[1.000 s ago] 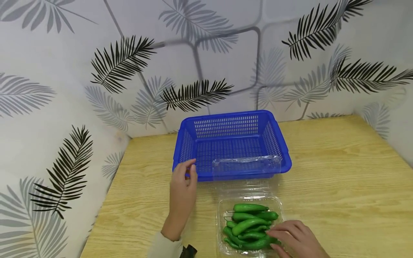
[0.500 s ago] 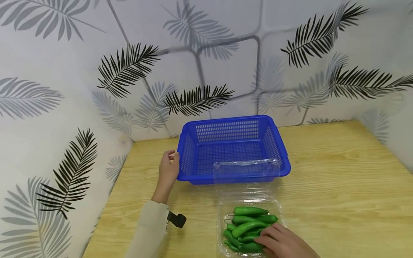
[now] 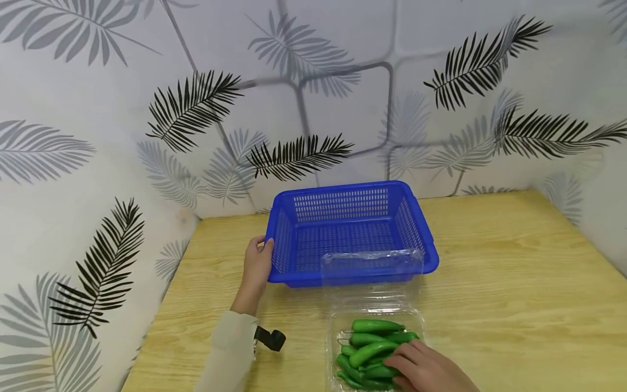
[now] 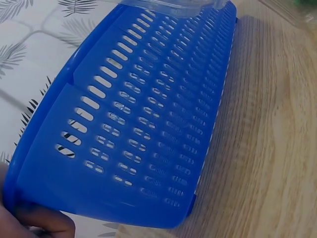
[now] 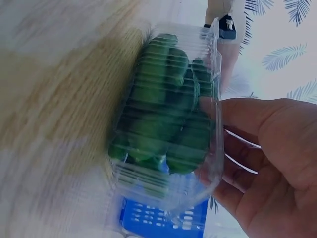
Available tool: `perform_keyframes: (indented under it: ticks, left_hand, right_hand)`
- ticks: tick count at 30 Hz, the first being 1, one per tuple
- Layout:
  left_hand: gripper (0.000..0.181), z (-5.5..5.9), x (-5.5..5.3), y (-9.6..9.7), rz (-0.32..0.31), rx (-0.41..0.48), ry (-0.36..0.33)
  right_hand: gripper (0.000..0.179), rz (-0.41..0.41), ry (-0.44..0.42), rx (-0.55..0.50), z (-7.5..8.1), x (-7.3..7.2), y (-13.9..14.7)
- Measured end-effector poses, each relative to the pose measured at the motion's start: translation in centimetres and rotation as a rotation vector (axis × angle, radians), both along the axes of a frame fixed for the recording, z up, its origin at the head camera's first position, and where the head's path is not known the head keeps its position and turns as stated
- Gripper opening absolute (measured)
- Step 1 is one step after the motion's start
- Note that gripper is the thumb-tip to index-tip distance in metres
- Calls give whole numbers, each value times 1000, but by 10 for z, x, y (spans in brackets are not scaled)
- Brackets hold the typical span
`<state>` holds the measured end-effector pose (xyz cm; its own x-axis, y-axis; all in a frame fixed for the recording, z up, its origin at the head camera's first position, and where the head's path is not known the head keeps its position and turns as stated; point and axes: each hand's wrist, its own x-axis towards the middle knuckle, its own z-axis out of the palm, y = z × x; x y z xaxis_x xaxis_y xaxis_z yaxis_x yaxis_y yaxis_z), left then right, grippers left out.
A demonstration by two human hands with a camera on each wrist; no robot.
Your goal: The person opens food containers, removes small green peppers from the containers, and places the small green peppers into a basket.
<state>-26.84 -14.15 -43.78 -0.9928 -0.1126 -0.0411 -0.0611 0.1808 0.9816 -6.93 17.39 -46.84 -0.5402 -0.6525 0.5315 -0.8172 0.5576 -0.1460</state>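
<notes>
My left hand [image 3: 257, 264] holds the left rim of a blue plastic basket [image 3: 423, 223]. In the left wrist view, a finger [image 4: 47, 218] curls beneath the rim at the corner of the basket [image 4: 163, 104]. A clear plastic clamshell box [image 3: 330, 348] lies open in front, with several green peppers [image 3: 373, 353] inside. My right hand [image 3: 426, 367] reaches over its right side. From the right wrist, the thumb and fingers of that hand [image 5: 282, 148] dip past the box rim [image 5: 218, 64] and pinch a pepper [image 5: 188, 148]; their tips are partly hidden.
The raised clear lid [image 3: 372, 267] overlaps the basket's front side. Wood-grain table [image 3: 509, 283] extends to both sides. Behind it stands a wall [image 3: 343, 109] with a feather-leaf pattern. A black strap device [image 3: 270, 338] sits on my left wrist.
My left hand has moved left from the basket's front corner and taken hold of its left rim. My right hand has moved inward onto the peppers.
</notes>
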Motion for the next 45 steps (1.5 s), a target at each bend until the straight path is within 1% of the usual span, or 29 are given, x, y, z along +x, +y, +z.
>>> perform_keyframes:
  ticks: [3,5,7,10,12,15,17,18,21,23,25,27,30,34,39,43,45]
  left_hand:
    - [37,0,3,-1,-6,32,-6]
    - [37,0,5,-2,-11,54,-6]
    - [37,0,7,-2,-8,68,-7]
    - [36,-1,9,-3,3,86,-3]
    - [35,-2,10,-4,11,98,1]
    - [33,-3,11,-4,15,120,5]
    - [32,-4,11,-3,19,130,3]
    - [31,-4,11,-3,21,134,3]
    - [30,-4,11,-2,29,144,-4]
    - [31,-4,11,-2,27,148,-5]
    - [32,-4,11,-2,22,158,-5]
    - [34,-4,11,-3,16,167,-3]
    - [34,-4,12,-3,15,174,-3]
    - [32,-2,12,-1,13,166,4]
    - [29,-2,11,-1,14,153,26]
    - [29,-3,11,0,32,152,32]
    - [29,-5,11,0,41,153,28]
  right_hand:
    - [27,-35,11,-42,5,3,3]
    - [22,-71,22,-84,11,5,5]
    - [20,-98,21,-135,18,8,8]
    - [23,-103,12,-235,33,10,14]
    - [27,-124,-23,-288,44,11,19]
    - [38,-205,-68,-314,61,12,27]
    - [49,-272,-105,-311,71,12,33]
    - [52,-290,-104,-319,75,11,35]
    - [53,-361,-119,-319,86,9,41]
    - [51,-418,-130,-303,93,7,44]
    - [48,-452,-130,-307,100,3,47]
    - [46,-466,-103,-314,108,-3,52]
    - [44,-457,-52,-324,117,-16,61]
    - [41,-469,-24,-311,122,-32,68]
    - [35,-449,-57,-278,123,-59,69]
    - [29,-406,-127,-242,123,-89,68]
    - [25,-380,-189,-219,121,-106,66]
